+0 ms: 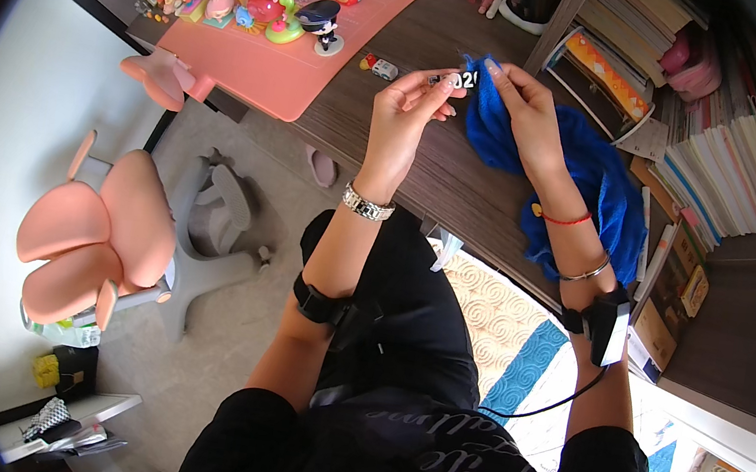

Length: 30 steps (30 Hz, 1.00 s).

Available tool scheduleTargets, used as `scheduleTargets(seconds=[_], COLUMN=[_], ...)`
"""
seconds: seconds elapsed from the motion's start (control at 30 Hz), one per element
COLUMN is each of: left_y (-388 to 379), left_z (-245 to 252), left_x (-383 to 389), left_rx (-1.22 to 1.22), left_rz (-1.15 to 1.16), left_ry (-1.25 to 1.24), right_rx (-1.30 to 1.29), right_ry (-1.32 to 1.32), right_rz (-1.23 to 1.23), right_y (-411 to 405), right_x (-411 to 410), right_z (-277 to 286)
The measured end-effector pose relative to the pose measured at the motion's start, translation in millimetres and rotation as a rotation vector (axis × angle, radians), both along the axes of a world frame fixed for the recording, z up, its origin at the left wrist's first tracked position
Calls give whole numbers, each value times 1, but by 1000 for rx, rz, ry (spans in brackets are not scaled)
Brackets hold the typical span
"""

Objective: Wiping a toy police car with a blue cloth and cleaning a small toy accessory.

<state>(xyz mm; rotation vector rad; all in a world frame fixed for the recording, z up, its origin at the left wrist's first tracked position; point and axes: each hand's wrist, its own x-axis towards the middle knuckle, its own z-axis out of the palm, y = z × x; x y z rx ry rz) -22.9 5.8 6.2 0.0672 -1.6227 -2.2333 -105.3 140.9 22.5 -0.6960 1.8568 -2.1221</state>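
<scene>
Over the dark wood-grain desk (392, 138), my left hand (399, 114) pinches a small black strip (467, 80) bearing white characters. Its far end meets a blue, loosely woven cloth (601, 167); whether the two are joined, I cannot tell. My right hand (533, 120) grips the frayed upper edge of that cloth between thumb and fingers. From there the fabric bunches down onto the desk and passes under my right forearm. Just left of the strip lies a small white toy car (382, 68).
A pink desk panel (255, 77) at the left carries several toy figures (275, 11). Stacked books (727, 176) fill the shelf at the right. A pink-cushioned chair (137, 224) stands on the floor at the left. A cable (542, 407) runs from my right forearm.
</scene>
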Motion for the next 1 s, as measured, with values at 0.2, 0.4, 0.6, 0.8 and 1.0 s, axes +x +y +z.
scheduleTargets(seconds=[0.2, 0.4, 0.6, 0.8, 1.0], left_y=[0, 1, 1, 1, -1], left_z=[-1, 0, 2, -2, -7], left_x=[1, 3, 5, 3, 2], left_rx=[-5, -37, -8, 11, 16], left_rz=[46, 15, 54, 73, 107], left_ry=[8, -3, -2, 28, 46], right_rx=[-13, 43, -263, 8, 172], right_ry=[89, 33, -242, 73, 148], right_rz=[72, -18, -214, 22, 204], right_y=[-2, 2, 3, -3, 0], right_x=[1, -2, -7, 2, -2], right_z=[-3, -2, -2, -2, -5])
